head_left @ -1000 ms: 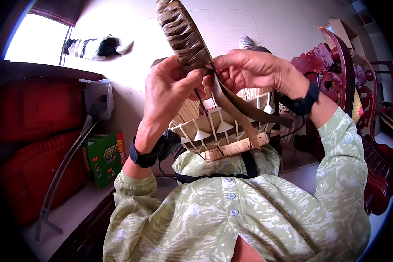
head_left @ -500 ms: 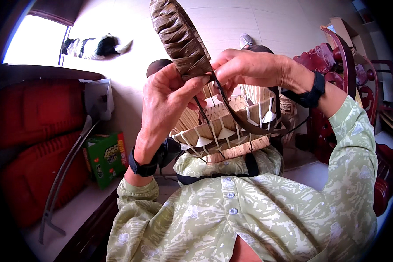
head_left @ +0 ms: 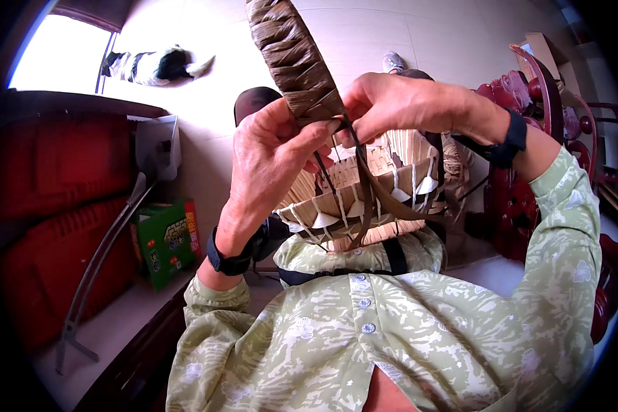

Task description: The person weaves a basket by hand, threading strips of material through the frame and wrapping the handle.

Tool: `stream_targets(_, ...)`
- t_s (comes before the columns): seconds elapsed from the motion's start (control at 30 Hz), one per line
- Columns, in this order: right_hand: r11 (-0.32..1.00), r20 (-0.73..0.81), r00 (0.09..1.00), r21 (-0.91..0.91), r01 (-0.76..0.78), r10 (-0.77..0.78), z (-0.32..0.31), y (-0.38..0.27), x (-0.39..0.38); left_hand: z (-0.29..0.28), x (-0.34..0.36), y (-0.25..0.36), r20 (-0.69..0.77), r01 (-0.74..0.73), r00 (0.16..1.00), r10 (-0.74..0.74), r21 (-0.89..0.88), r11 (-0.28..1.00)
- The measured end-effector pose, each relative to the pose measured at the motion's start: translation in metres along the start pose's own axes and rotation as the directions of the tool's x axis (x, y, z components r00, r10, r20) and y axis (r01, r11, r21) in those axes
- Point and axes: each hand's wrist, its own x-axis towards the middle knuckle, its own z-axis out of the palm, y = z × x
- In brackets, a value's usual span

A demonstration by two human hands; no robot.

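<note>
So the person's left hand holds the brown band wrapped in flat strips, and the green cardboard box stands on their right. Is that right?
Not quite: the green cardboard box stands on the person's left, as the head view shows. The left hand does hold the brown band wrapped in flat strips.

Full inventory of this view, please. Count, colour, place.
Wrapped handle: one, brown, top centre
Strip: at least one, brown, hanging from handle's lower end
Woven basket: one, tan with white lacing, centre
Animal: one, black and white, floor upper left
Bulky items: two, red, left
Box: one, mostly green, left
Long-handled object: one, grey, left
Carved furniture: count unclear, dark red, right
Shoe: one, pale, top centre
Shirt: one, patterned green, bottom
Wristbands: two, dark, both wrists
Left hand: one, gripping handle
Right hand: one, beside strip
</note>
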Motion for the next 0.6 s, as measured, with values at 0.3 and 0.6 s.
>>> stream_targets(0.3, 0.127, -0.364, 0.774, -0.927, -0.352, -0.517, -0.023, 0.047, -0.013, -0.003, 0.001, -0.004, 0.008, -0.019, 1.000, 0.019, -0.051, 0.998)
stream_targets(0.6, 0.400, -0.757, 0.428, -0.635, -0.661, -0.494, -0.108, 0.052, -0.147, 0.001, 0.002, 0.001, 0.032, -0.022, 0.999, 0.023, -0.037, 0.999)
